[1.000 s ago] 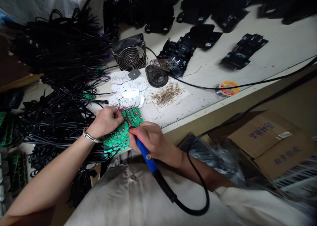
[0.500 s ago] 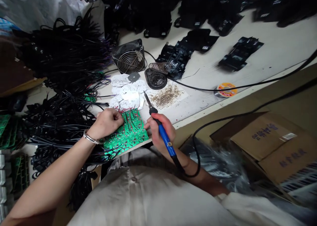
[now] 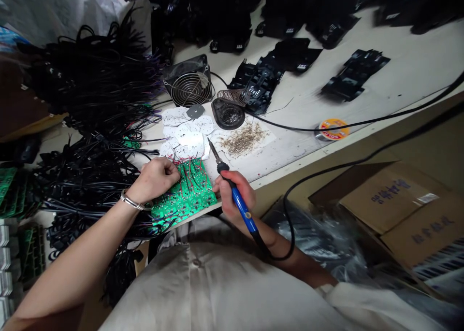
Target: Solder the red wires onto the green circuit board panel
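My right hand (image 3: pixel 237 193) is closed around the blue handle of a soldering iron (image 3: pixel 241 205). The iron's metal tip points up and away, above the table beside some white paper pieces (image 3: pixel 190 137). My left hand (image 3: pixel 156 179) is pinched at the far left part of a green circuit board panel (image 3: pixel 192 195). Short red and black wires (image 3: pixel 190 174) stand on the panel close to those fingertips; what the pinch holds is hidden. The panel lies at the table's front edge, under my left hand.
A small fan (image 3: pixel 190 82) stands behind the papers, near a dark iron stand (image 3: pixel 228 113) with a coil. Brown crumbs (image 3: pixel 244 140) lie on a sheet. Black cables (image 3: pixel 97 94) heap at left. A solder spool (image 3: pixel 331 129), black plastic housings (image 3: pixel 357 75) and a cardboard box (image 3: pixel 391 195) are at right.
The soldering iron and my right hand have shifted slightly toward my body and to the left. My left hand stays pinched at the board. The view has shifted slightly.
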A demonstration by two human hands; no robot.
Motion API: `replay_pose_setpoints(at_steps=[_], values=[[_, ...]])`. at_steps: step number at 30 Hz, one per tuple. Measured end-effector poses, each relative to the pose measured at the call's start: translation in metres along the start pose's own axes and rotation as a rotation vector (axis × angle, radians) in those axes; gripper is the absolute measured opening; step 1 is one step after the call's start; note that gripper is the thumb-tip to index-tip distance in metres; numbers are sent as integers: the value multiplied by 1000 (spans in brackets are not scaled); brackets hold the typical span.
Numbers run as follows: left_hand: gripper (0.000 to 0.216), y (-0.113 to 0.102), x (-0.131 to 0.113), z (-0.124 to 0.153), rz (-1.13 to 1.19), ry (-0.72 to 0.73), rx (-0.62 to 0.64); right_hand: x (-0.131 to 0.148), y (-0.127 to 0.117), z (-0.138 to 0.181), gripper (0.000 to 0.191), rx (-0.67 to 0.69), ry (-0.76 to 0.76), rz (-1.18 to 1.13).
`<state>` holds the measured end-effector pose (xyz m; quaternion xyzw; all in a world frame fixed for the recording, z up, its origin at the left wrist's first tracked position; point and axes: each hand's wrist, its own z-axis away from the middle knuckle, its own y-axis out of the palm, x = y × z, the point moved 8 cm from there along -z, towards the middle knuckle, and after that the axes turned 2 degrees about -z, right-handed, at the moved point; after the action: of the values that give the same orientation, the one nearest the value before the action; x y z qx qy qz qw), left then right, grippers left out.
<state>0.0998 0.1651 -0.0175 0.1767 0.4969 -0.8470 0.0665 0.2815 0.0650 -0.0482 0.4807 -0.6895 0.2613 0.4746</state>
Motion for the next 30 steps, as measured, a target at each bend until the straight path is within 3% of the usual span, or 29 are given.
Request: replay_pose_setpoints(at_steps=[24,30], values=[[21,-1,-1,1,48,-1,10,2,3,-1,19,0,-41,52],[22,-3,-2,1,22,18,-20,24,1,-9,12,73,2,103]])
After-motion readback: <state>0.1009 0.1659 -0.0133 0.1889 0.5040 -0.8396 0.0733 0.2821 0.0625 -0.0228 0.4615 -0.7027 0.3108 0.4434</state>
